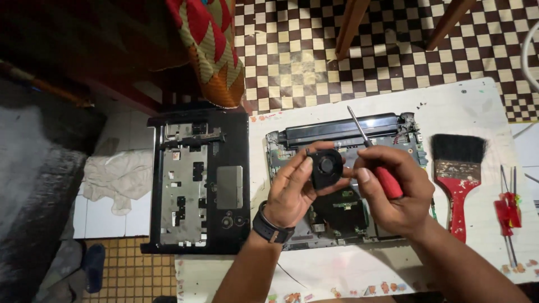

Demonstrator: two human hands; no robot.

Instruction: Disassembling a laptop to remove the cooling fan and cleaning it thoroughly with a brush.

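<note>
Above the opened laptop base [342, 185], we hold a small black fan [327, 166] between both hands. Our left hand [292, 188], with a dark watch [272, 227] on its wrist, has its grip closed on the fan's left edge, thumb and fingertips pinching it. Our right hand [393, 191] is clenched around a red-handled screwdriver [375, 157], whose thin shaft points up and left past the fan; the thumb of this hand touches the fan's right side. Under our hands the base lies on a white surface [466, 106], its circuit board bare. To the left lies the detached black laptop cover [199, 179]. To the right lie a red-handled brush [457, 174] and, further right, small red-handled tools [508, 213].
</note>
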